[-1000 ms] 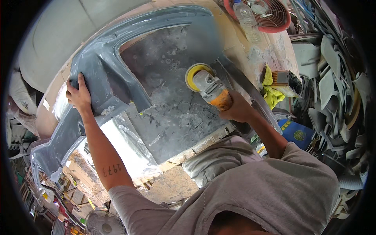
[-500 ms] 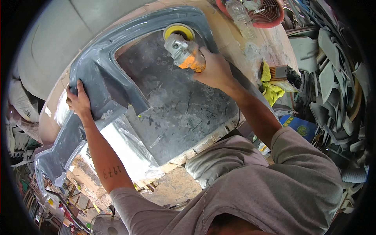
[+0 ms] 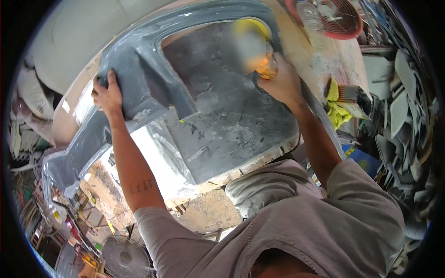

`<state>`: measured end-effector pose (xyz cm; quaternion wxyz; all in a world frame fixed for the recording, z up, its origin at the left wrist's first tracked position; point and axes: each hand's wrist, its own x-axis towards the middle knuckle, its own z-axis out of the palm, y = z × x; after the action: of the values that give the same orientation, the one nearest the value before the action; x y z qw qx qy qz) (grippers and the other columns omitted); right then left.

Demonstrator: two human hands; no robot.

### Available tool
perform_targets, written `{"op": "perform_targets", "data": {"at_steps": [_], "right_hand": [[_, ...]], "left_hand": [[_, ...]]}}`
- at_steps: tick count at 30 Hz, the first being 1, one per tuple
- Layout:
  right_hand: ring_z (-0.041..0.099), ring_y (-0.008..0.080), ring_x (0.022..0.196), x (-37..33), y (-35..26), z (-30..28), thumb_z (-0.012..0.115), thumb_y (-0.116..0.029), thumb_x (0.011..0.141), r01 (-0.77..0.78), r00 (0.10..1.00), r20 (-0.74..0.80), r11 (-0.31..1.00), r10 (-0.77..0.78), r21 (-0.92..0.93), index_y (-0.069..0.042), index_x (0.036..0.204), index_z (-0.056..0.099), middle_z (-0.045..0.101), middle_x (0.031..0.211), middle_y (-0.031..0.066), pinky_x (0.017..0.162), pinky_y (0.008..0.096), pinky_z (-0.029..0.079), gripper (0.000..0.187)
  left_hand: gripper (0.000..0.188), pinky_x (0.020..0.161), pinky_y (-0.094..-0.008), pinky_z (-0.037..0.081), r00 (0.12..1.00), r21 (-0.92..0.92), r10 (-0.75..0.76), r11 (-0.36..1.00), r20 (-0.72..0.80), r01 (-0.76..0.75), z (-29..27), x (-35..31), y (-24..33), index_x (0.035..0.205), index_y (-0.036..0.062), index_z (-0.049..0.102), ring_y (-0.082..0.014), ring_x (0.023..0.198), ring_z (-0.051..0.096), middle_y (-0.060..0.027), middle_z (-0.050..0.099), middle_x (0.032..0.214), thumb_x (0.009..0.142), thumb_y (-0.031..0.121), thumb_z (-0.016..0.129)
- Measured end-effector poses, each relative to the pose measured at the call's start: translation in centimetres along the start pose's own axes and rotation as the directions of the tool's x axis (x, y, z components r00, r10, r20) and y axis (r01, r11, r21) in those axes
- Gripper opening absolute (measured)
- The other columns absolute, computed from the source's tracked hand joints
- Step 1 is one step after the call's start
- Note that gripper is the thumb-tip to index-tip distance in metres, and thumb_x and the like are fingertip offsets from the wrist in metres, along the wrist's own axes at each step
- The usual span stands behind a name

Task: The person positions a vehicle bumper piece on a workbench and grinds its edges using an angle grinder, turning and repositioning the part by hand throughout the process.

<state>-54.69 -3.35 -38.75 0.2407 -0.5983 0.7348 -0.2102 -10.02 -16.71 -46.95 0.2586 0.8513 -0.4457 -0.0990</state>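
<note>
My right hand (image 3: 283,85) is wrapped around the orange body of an angle grinder (image 3: 251,52), whose metal head is blurred by motion. Its round yellow disc meets the inner edge of a grey moulded panel (image 3: 139,60) near the far right corner. The panel is large and frame-like, with smooth curves and pale scuffs. At its left side, my left hand (image 3: 109,96) grips the edge, thumb on top and fingers curled toward the outside. Under the panel lies a dark, dusty board (image 3: 222,111), which shows through the opening.
A red round fan (image 3: 340,21) and a clear plastic bottle (image 3: 310,21) are at the far right. Nearer lie a yellow cloth (image 3: 338,113) and a brush-like block (image 3: 350,95). Stacked grey pieces (image 3: 401,102) line the right; another fan (image 3: 125,255) stands lower left.
The view has shifted, so the scene sits farther right and slightly higher. My right hand still holds the angle grinder, its head now blurred. My left hand stays on the panel's edge.
</note>
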Motion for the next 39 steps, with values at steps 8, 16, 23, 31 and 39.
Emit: {"op": "perform_targets", "data": {"at_steps": [8, 16, 23, 31, 39], "right_hand": [[0.062, 0.0138, 0.08, -1.9, -3.4, 1.5, 0.073, -0.002, 0.064, -0.253, 0.87, 0.491, 0.811, -0.047, 0.527, -0.001, 0.111, 0.06, 0.065, 0.091, 0.0042, 0.07, 0.0308, 0.05, 0.048], [0.062, 0.0219, 0.069, 2.4, -7.0, 5.4, 0.065, -0.008, 0.061, -0.585, 0.643, 0.744, 0.512, -0.18, 0.629, 0.0, 0.106, 0.056, 0.061, 0.086, 0.0114, 0.065, 0.0327, 0.052, 0.046], [0.064, 0.0221, 0.071, 3.2, -6.2, 7.3, 0.064, -0.006, 0.068, -0.688, 0.582, 0.79, 0.401, -0.194, 0.605, 0.001, 0.107, 0.056, 0.062, 0.085, 0.0117, 0.065, 0.0352, 0.055, 0.04], [0.064, 0.0229, 0.069, 2.1, -6.3, 7.5, 0.062, -0.005, 0.067, -0.729, 0.596, 0.792, 0.326, -0.129, 0.602, 0.003, 0.105, 0.057, 0.062, 0.085, 0.0132, 0.066, 0.0355, 0.055, 0.039], [0.064, 0.023, 0.069, 1.6, -7.2, 8.1, 0.063, -0.004, 0.067, -0.727, 0.593, 0.787, 0.308, -0.17, 0.614, 0.002, 0.102, 0.06, 0.063, 0.085, 0.0129, 0.066, 0.0358, 0.055, 0.036]], "left_hand": [[0.087, 0.116, -0.0675, 0.014, 1.0, -0.031, -0.007, 1.0, 0.028, 0.008, -0.5, -0.7, 1.1, 0.152, 0.0195, 0.04, -0.045, 0.144, 0.026, -0.0221, 0.031, 0.155, 0.084, 0.07, 0.06], [0.087, 0.117, -0.0686, 0.01, 0.999, -0.077, -0.008, 0.997, 0.044, 0.012, -0.8, -1.0, 1.4, 0.152, 0.0173, 0.039, -0.0443, 0.145, 0.024, -0.0228, 0.031, 0.154, 0.084, 0.068, 0.061], [0.09, 0.117, -0.0659, 0.014, 0.997, -0.046, -0.016, 0.999, 0.075, 0.02, -0.7, -1.1, 1.5, 0.154, 0.02, 0.036, -0.0443, 0.146, 0.022, -0.0222, 0.028, 0.157, 0.084, 0.072, 0.058], [0.09, 0.117, -0.0662, 0.013, 0.996, -0.027, -0.029, 0.999, 0.081, 0.032, -1.0, -1.0, 1.2, 0.155, 0.0204, 0.036, -0.045, 0.146, 0.022, -0.0223, 0.027, 0.157, 0.084, 0.071, 0.058], [0.089, 0.117, -0.0664, 0.014, 0.997, -0.053, -0.002, 0.999, 0.076, 0.006, -0.8, -1.1, 1.9, 0.154, 0.0194, 0.036, -0.045, 0.145, 0.022, -0.0224, 0.028, 0.157, 0.085, 0.071, 0.058]]}}
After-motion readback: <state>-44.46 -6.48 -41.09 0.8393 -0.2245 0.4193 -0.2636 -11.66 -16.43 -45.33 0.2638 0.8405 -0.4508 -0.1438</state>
